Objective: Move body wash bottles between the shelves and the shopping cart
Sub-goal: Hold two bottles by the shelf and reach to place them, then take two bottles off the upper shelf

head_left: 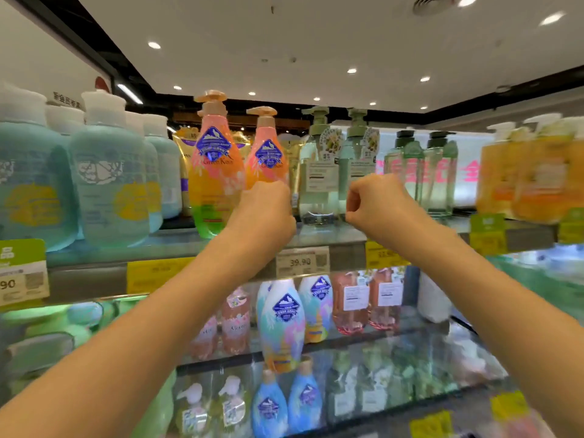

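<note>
Left hand [268,210] grips orange bottle [267,153] on shelf [177,245].

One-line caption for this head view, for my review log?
Left hand grips the right-hand pink-orange pump bottle on the top shelf; right hand, fist curled and holding nothing, is raised before the clear green-pump bottles.

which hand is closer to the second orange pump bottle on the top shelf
Left. The left hand is at the orange bottle, covering its lower half; the right hand is curled in front of the clear bottles.
</note>
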Demonstrator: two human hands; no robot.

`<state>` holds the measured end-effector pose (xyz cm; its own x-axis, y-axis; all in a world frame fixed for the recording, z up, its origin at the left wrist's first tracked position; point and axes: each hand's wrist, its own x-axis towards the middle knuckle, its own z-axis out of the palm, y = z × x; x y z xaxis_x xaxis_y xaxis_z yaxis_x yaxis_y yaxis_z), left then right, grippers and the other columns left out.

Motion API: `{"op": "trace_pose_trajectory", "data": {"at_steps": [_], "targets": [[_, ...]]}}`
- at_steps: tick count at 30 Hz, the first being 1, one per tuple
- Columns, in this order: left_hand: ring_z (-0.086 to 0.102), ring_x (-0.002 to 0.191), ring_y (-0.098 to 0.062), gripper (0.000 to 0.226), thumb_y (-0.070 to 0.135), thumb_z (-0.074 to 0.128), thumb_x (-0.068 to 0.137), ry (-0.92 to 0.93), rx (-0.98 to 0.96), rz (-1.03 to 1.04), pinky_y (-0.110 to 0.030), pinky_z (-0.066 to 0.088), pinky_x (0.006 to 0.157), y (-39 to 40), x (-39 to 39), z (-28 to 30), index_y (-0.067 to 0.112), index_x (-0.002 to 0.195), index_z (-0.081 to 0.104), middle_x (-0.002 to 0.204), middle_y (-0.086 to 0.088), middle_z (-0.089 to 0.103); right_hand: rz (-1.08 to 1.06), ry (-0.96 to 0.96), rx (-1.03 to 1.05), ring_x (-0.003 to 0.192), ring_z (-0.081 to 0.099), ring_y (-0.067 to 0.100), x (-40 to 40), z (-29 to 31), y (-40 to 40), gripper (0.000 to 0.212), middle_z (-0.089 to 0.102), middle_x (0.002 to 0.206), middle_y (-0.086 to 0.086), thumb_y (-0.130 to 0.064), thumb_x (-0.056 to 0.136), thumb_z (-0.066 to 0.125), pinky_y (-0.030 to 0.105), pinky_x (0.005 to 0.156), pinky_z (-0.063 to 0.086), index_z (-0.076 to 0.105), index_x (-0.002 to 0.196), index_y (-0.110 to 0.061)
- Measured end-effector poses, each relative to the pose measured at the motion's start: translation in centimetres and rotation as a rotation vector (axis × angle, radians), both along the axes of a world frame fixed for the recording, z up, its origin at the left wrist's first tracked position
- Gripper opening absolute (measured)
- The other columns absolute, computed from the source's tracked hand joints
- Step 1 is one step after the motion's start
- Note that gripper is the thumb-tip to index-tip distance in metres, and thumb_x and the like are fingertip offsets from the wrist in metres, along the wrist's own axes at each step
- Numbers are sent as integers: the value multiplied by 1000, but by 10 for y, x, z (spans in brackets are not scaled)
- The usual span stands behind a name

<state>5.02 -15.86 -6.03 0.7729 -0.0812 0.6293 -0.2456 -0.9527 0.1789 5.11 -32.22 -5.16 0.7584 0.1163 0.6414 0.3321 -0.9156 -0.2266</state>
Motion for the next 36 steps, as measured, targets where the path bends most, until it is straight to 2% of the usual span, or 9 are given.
{"op": "trace_pose_trajectory", "data": {"at_steps": [7,10,14,21,25,28,31,34,36], "targets": [[60,88,-36,11,6,54,85,169,123,-341,-33,39,66,-184,-55,-49,3,87,65,88,-18,63,-352,165,-114,86,61,35,-119,-55,-163,13,65,90,22,-3,82,56,44,76,53,65,88,4],[59,83,-32,16,6,53,86,234,149,-510,-31,37,68,-276,-92,-74,10,70,56,77,-13,56,-516,263,-121,91,62,39,-178,-83,-237,17,65,94,29,0,82,55,46,78,53,66,91,8],[60,96,-38,17,5,54,84,277,186,-696,-40,48,75,-374,-140,-105,3,97,65,99,-20,64,-713,351,-70,94,60,34,-252,-115,-312,14,65,98,19,-5,84,56,39,79,52,64,93,2],[59,101,-39,23,13,51,90,322,325,-923,-40,43,76,-485,-188,-166,-3,101,62,105,-23,64,-945,442,18,90,61,33,-328,-167,-391,14,66,94,17,-5,85,53,38,75,51,66,87,-1],[59,93,-41,15,9,53,88,472,357,-1000,-40,41,66,-524,-186,-211,-6,85,57,98,-28,61,-1027,508,187,90,60,32,-338,-208,-424,13,67,92,20,-5,83,55,41,77,50,64,83,5],[58,96,-43,32,7,49,88,600,416,-1020,-43,46,72,-544,-175,-255,8,58,37,95,-31,58,-1067,570,334,95,60,30,-332,-246,-441,11,68,95,15,-4,83,56,34,79,48,60,75,-9],[60,97,-39,26,11,48,89,782,430,-966,-34,39,66,-555,-154,-311,4,64,48,98,-27,62,-1091,629,492,94,61,29,-316,-299,-452,10,69,94,15,-9,83,59,33,81,48,68,83,-5],[60,86,-42,33,12,54,88,980,467,-902,-30,33,57,-552,-138,-376,6,58,42,82,-29,59,-1096,687,702,82,60,25,-304,-353,-448,16,67,86,9,-19,85,63,32,67,47,66,89,-3],[60,85,-40,37,13,58,87,1086,507,-848,-36,38,56,-546,-133,-413,7,57,37,83,-30,59,-1102,744,822,77,54,22,-298,-386,-442,20,58,79,5,-25,88,63,29,57,37,59,89,-5]]}}
